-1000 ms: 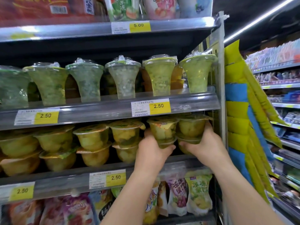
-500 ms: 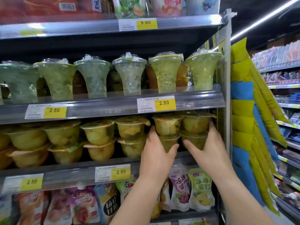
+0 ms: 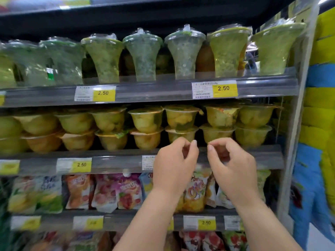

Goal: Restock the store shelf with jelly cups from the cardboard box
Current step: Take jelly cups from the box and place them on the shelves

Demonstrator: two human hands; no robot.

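Yellow jelly cups [image 3: 219, 122] stand two high in a row along the middle shelf [image 3: 262, 156]. My left hand [image 3: 174, 165] hovers just in front of the shelf edge, fingers loosely curled, holding nothing. My right hand [image 3: 233, 167] is beside it in the same pose, also empty. Both hands sit a little below and in front of the stacked cups near the right end. The cardboard box is out of view.
Tall green flared cups [image 3: 183, 55] fill the shelf above. Fruit pouches [image 3: 126, 191] hang on the shelf below. A grey upright post [image 3: 293, 124] ends the shelf unit on the right, with yellow and blue packs [image 3: 319, 109] hanging beyond it.
Both hands have let go of the stacked cups at the right end and pulled back and down from the shelf. The view has moved closer and lower.
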